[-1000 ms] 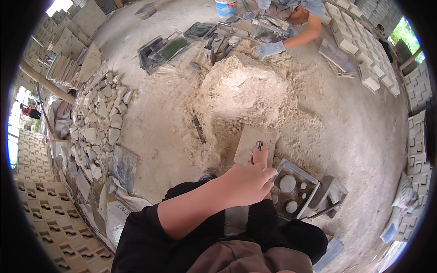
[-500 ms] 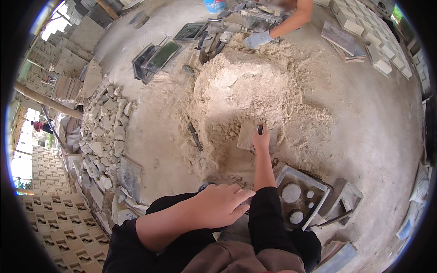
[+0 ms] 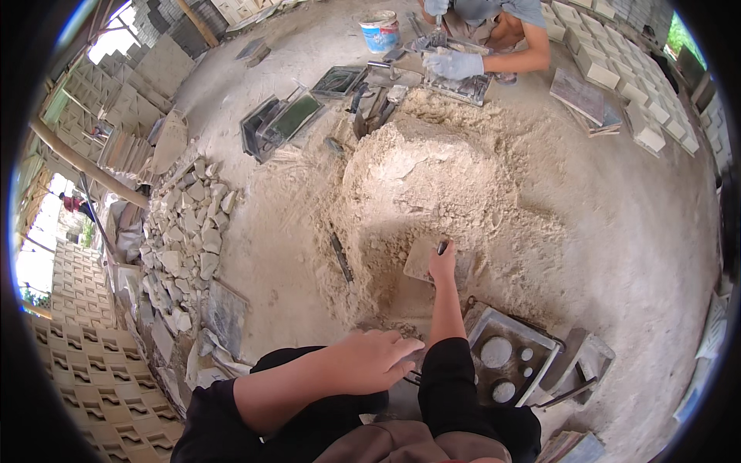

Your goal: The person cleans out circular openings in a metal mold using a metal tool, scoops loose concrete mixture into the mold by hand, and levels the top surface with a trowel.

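Note:
My right hand (image 3: 442,267) is closed around the dark handle of a trowel (image 3: 419,258) with a flat, dusty, squarish blade. The blade lies against the near foot of a large mound of pale, damp-looking sand mix (image 3: 432,174). The mound's near side is scooped into a hollow. My left hand (image 3: 375,360) hovers near my left knee with its fingers loosely stretched, holding nothing. Just right of my right forearm sits a metal mould (image 3: 505,370) with a rectangular frame and round discs inside. A thin dark bar (image 3: 340,258) leans in the sand left of the hollow.
Across the mound a co-worker's gloved hands (image 3: 455,65) work over a metal mould. A bucket (image 3: 380,32) stands beside them. Mould frames (image 3: 282,123) lie at far left, broken pieces (image 3: 181,239) heap at left, and pale blocks (image 3: 610,65) stand in rows at far right.
The view has tilted up, so more of the co-worker and the bucket shows. The co-worker's gloved hand has moved from the sand to the mould. My right hand still grips the trowel at the mound.

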Demonstrator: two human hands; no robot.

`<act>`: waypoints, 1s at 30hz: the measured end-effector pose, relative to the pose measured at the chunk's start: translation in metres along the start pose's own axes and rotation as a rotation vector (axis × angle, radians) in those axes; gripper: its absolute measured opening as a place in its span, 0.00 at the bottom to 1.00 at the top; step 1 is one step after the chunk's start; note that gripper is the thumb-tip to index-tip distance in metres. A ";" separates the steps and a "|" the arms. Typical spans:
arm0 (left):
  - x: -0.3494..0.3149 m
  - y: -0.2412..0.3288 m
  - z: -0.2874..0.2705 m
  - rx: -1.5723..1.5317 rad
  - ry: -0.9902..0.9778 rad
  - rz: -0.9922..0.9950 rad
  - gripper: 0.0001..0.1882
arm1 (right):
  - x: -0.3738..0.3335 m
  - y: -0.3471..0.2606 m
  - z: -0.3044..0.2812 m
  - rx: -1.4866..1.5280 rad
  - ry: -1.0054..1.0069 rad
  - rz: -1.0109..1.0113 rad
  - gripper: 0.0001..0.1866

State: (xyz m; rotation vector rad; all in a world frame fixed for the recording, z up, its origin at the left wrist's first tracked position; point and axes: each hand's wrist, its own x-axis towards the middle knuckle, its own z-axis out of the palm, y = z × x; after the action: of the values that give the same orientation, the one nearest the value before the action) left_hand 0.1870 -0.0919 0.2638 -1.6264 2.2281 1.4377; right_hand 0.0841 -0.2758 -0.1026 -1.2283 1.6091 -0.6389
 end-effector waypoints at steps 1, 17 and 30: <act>0.001 -0.004 0.002 0.009 0.019 -0.025 0.20 | -0.003 -0.002 -0.001 0.017 -0.025 0.018 0.24; 0.039 -0.037 0.000 0.076 0.082 -0.300 0.24 | -0.117 -0.066 -0.068 0.323 -0.208 -0.118 0.16; 0.087 -0.023 -0.012 -0.129 0.576 -0.259 0.23 | -0.186 -0.070 -0.144 0.347 -0.325 -0.258 0.15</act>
State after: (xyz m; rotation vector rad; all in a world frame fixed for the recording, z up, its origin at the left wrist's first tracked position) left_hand 0.1706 -0.1642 0.2124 -2.5258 2.0663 1.1731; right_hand -0.0153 -0.1492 0.0822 -1.2135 1.0310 -0.7959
